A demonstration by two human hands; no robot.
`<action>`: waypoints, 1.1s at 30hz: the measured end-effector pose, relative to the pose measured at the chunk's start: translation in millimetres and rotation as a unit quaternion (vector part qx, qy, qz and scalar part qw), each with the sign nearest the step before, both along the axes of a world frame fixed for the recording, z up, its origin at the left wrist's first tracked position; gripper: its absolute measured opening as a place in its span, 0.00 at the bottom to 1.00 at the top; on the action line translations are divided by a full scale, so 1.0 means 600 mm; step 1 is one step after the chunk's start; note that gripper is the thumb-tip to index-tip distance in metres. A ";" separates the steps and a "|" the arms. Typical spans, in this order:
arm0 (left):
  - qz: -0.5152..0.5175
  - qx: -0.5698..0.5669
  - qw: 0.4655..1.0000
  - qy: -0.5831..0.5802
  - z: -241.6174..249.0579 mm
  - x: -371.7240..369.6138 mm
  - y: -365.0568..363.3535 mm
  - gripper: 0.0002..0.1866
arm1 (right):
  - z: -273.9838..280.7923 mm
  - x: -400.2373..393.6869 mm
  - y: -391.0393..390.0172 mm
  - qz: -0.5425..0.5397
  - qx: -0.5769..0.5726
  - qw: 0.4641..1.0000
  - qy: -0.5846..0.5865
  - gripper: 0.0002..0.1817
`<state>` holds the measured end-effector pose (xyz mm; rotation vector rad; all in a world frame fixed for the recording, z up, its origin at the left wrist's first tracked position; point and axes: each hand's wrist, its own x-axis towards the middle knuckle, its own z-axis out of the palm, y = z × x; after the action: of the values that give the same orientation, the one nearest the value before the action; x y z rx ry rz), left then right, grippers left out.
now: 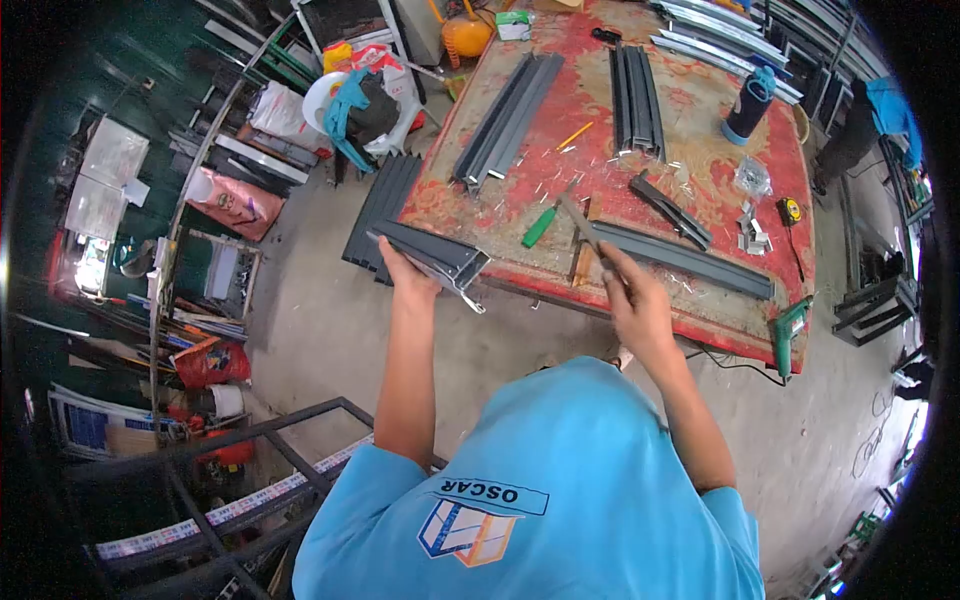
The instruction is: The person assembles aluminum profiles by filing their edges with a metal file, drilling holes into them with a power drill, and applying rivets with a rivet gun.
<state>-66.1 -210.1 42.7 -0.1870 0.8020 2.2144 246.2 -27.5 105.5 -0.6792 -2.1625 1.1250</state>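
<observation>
Seen from above, over a blue-shirted back. Left hand point(405, 268) closed around one end of a short dark grey metal profile point(432, 252), held in the air just off the near left corner of the red-patterned worktop point(700, 170). Right hand point(632, 295) gripping a flat metal file point(580, 225) at the near edge, blade angled away across a long grey profile point(685, 258). Green-handled screwdriver point(541, 225) just left of the file. Green power drill point(787, 335) hanging at the near right corner.
</observation>
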 end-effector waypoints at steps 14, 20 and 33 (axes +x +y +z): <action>0.092 0.185 0.923 -0.324 -0.022 -0.022 -0.033 0.13 | 0.067 0.052 -0.034 0.053 -0.181 0.976 -0.114 0.20; 0.080 0.167 0.937 -0.295 -0.031 -0.022 -0.045 0.33 | 0.085 0.059 -0.052 0.095 -0.194 0.974 -0.063 0.24; -0.212 -0.460 0.758 0.411 0.015 0.038 -0.071 0.33 | 0.098 0.023 -0.015 0.168 0.045 0.984 -0.039 0.21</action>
<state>-43.0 -252.9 51.8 0.5087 2.1358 1.2213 260.0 -36.3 164.6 -0.3283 -2.4417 1.1731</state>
